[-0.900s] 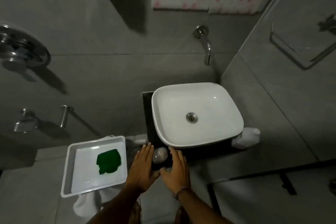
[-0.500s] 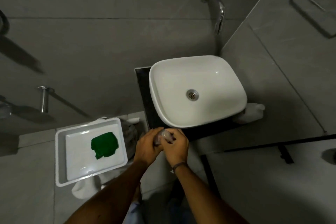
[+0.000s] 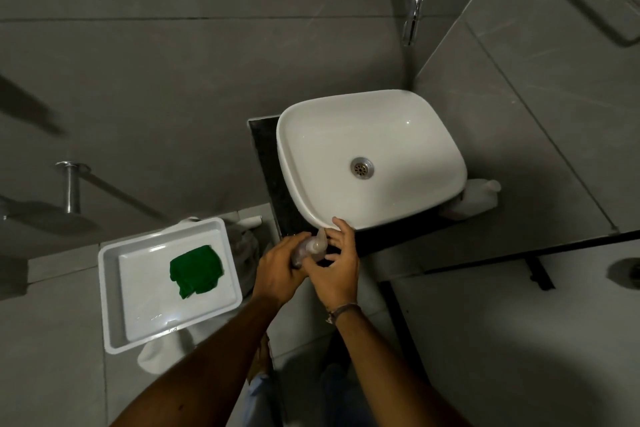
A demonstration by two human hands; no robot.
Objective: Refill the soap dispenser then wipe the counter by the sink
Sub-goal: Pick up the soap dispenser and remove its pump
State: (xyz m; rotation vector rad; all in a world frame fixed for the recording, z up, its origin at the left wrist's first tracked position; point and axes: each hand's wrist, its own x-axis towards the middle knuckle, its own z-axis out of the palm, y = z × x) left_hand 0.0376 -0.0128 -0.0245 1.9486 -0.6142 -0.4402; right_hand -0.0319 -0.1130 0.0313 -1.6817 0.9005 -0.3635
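A small clear soap dispenser stands on the dark counter at the front left corner of the white sink. My left hand is wrapped around its body. My right hand grips its top, fingers touching the sink rim. A green cloth lies in a white tray to the left. A white refill bottle lies on the counter at the sink's right, partly hidden behind the basin.
A chrome tap juts from the grey tiled wall above the sink. A chrome fitting sticks out of the wall at the left. White fabric bulges under the tray. A dark frame runs along the floor at the right.
Both hands went from lying flat beside the dispenser to closing around it. The view has tilted down, and the sink has moved up in the frame.
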